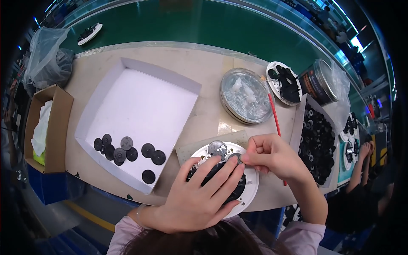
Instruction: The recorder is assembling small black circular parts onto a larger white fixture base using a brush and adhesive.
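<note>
My left hand (203, 193) lies with its fingers stretched out across a black moulded part on a white round base plate (251, 188), pressing down from above. My right hand (272, 155) comes in from the right side, thumb and forefinger pinched at the edge of a small grey gear (236, 157) on the plate. My left fingertips touch beside that gear. A larger silver-grey disc (217, 148) sits on the plate's far side, partly behind my left fingers. Much of the black part is hidden under the left hand. The plate rests against a flat beige block (187, 154).
A shallow white box (140, 97) holds several black gear discs. To the right stand a round lidded clear container (246, 95), a red stick (275, 114), another plate assembly (285, 83), a tin (319, 83) and a box of small black parts (316, 144). A cardboard box (59, 127) stands left.
</note>
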Available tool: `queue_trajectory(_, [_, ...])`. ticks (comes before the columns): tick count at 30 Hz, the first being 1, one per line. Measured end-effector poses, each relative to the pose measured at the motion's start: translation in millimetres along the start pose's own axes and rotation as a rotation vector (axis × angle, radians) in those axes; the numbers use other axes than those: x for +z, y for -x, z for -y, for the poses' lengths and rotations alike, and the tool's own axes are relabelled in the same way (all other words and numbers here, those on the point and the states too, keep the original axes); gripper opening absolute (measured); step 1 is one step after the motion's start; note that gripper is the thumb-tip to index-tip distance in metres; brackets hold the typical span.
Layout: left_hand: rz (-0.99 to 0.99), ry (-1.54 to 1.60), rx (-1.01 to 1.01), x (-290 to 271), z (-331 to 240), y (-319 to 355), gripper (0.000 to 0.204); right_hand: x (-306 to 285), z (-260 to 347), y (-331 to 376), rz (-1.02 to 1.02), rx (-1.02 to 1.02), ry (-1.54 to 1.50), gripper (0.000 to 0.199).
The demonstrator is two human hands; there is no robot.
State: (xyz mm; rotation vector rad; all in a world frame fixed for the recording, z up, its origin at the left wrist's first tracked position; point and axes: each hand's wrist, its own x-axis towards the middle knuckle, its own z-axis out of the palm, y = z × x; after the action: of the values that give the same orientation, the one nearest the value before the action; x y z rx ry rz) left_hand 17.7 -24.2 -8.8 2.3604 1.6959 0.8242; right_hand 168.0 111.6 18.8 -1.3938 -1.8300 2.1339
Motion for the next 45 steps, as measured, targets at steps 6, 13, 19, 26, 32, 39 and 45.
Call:
queue_trajectory(6, [-0.002, -0.010, 0.001, 1.5, -0.2, 2.6, 0.054, 7.3, -6.0, 3.9, -0.025, -0.047, -0.078, 0.018])
queue_trajectory(13, [0.044, 0.013, 0.011, -0.5, 2.9, -0.7, 0.054, -6.5, -1.8, 20.2, -0.306, -0.233, 0.332, 0.018])
queue_trajectory(19, [0.006, 0.045, 0.014, 0.3, 0.0, -4.3, 0.055, -100.5, -42.2, 52.4, -1.241, -0.183, 1.038, 0.013])
queue_trajectory(26, [-0.011, 0.040, 0.016, 1.0, -1.1, -3.5, 0.055, -152.7, -95.8, 87.9, -1.409, 0.124, 1.130, 0.014])
queue_trajectory(32, [0.012, 0.011, -0.015, -3.0, -5.0, -1.7, 0.051, -147.8, -98.9, 75.5, -1.484, -0.118, 1.203, 0.012])
queue_trajectory(39, [0.021, 0.025, -0.002, 0.0, -4.5, -6.6, 0.050, -170.4, -102.2, 52.7, -1.154, -0.364, 1.268, 0.027])
queue_trajectory(45, [-0.008, 0.015, -0.014, -3.7, -5.3, -3.9, 0.052, -168.8, -85.2, 53.4, -1.096, -0.032, 1.195, 0.025])
